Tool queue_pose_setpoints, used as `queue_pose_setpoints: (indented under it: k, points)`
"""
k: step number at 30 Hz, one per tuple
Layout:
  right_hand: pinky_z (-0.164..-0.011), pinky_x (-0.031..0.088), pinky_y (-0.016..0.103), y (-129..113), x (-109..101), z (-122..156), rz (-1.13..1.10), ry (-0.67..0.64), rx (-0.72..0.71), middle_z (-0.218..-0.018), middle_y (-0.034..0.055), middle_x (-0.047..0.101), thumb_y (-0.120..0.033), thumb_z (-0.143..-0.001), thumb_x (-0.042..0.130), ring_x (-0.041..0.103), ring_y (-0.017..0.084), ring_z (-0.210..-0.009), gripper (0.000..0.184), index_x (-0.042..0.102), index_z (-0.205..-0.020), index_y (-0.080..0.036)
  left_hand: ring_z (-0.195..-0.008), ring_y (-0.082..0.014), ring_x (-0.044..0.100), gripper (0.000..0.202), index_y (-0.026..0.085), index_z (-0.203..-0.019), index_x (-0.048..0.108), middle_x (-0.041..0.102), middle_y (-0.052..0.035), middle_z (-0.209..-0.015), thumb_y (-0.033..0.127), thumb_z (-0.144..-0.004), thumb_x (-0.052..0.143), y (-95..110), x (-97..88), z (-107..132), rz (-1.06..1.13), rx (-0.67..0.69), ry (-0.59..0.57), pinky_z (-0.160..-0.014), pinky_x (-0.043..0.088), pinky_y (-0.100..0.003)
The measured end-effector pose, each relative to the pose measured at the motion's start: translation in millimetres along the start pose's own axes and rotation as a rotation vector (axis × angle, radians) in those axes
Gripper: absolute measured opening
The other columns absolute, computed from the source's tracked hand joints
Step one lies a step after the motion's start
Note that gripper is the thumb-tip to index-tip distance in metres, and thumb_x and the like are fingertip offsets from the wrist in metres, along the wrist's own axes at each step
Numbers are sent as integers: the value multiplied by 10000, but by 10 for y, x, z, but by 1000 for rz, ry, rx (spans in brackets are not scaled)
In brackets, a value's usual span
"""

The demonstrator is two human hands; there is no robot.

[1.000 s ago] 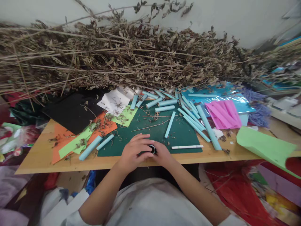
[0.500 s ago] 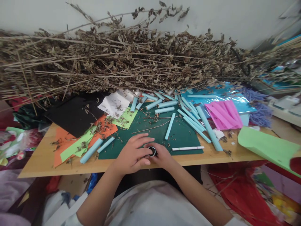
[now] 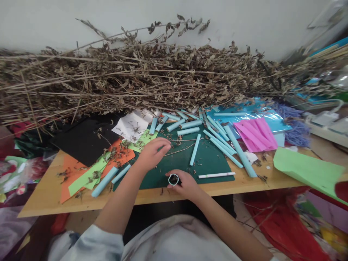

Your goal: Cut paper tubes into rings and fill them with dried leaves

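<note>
My right hand (image 3: 188, 184) is wrapped round a short paper tube (image 3: 169, 179) at the table's front edge. The tube stands with its open end up, and dark dried leaf bits (image 3: 173, 179) show inside it. Above the green cutting mat (image 3: 174, 165), my left hand (image 3: 153, 154) is up and left of the tube, apart from it. Its fingers are bent and drawn together near a thin dry stem (image 3: 181, 150); whatever they hold, if anything, is hidden. Several rolled light-blue paper tubes (image 3: 195, 149) lie on the mat, and a thin white stick (image 3: 216, 175) is to the right.
A large heap of dried stalks and leaves (image 3: 130, 79) fills the back against the wall. Black paper (image 3: 84, 139), orange paper (image 3: 67, 181) and green paper strips (image 3: 88, 175) lie left. On the right are folded pink paper (image 3: 255, 134), a blue plastic packet (image 3: 274, 121) and a green sheet (image 3: 304, 163).
My left hand has moved away from the paper tube, up and to the left over the mat, and its fingers have drawn together. My right hand still holds the tube, whose opening now shows.
</note>
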State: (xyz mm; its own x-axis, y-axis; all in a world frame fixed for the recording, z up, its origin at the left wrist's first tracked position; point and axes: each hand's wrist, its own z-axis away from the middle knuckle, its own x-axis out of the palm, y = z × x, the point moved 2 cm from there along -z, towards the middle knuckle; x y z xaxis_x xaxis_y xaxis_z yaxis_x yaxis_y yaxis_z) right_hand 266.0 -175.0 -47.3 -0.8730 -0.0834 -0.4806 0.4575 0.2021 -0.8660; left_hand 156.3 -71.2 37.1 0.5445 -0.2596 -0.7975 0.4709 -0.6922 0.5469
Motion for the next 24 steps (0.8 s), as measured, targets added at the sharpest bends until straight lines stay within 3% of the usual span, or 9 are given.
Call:
queue_pose_setpoints:
  k: [2,4,7,10,15,24]
  points:
    - [-741,430,292,-3,-1,-7,-5,4,-5,-904,53,628,-213,-650,617,570,186,-841,267,546,-906,-182,-895,-168,516,282,180,-970,537,562,-61,-965,344,-808,374,-178,183,-245,-178,-151,-126,-777,415,-279]
    - [-737,433,293,-2,2,-11,1,6,-15,-897,54,629,-206,-653,611,571,185,-833,259,546,-903,-182,-977,-208,476,389,214,-1119,450,505,-69,-1077,361,-759,457,-285,375,-464,-358,-154,-304,-804,396,-311]
    - [-730,436,293,6,12,-14,19,9,-40,-891,57,630,-210,-660,604,573,185,-825,255,546,-907,-179,-981,-256,463,521,260,-1140,436,500,-68,-1074,341,-649,590,-342,567,-702,-424,-113,-427,-778,394,-348]
    - [-728,435,286,19,21,-15,29,19,-51,-889,61,630,-231,-660,613,573,183,-822,268,547,-913,-172,-965,-268,461,444,254,-1040,518,527,-63,-1013,324,-613,620,-349,648,-830,-429,-77,-451,-761,387,-361]
    - [-700,436,267,18,13,-15,33,23,-61,-860,49,630,-272,-658,623,576,173,-792,275,553,-908,-182,-916,-215,490,187,245,-876,583,568,-25,-933,293,-713,505,-358,660,-896,-421,-38,-424,-758,374,-326]
    - [-698,427,259,-13,-3,-30,34,5,-50,-865,41,626,-295,-665,618,573,172,-792,268,552,-907,-198,-855,-150,520,168,204,-842,575,571,-21,-934,250,-752,440,-364,675,-959,-411,-52,-336,-725,394,-233]
